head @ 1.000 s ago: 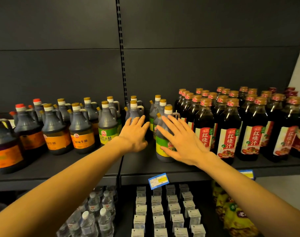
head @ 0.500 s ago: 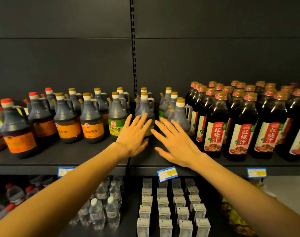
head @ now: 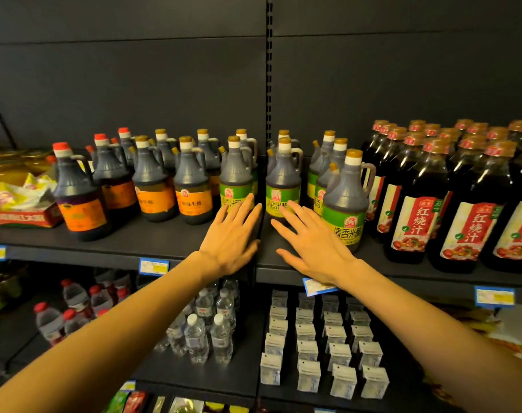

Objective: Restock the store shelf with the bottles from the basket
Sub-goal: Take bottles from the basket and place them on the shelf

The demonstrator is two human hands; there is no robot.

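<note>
Dark grey metal shelf [head: 152, 238] and back panel hold upright bottles [head: 283, 186], necks up, long axes vertical, green labels facing out. Both hands hover flat above the shelf's front: left hand [head: 230, 239] and right hand [head: 310, 245], each grip spread apart, holding nothing.

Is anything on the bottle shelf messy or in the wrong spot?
Yes. At the far left of the shelf, a torn-open red carton of crumpled yellow packets sits beside the neat jugs. One green-label jug also stands further forward than its row.
</note>
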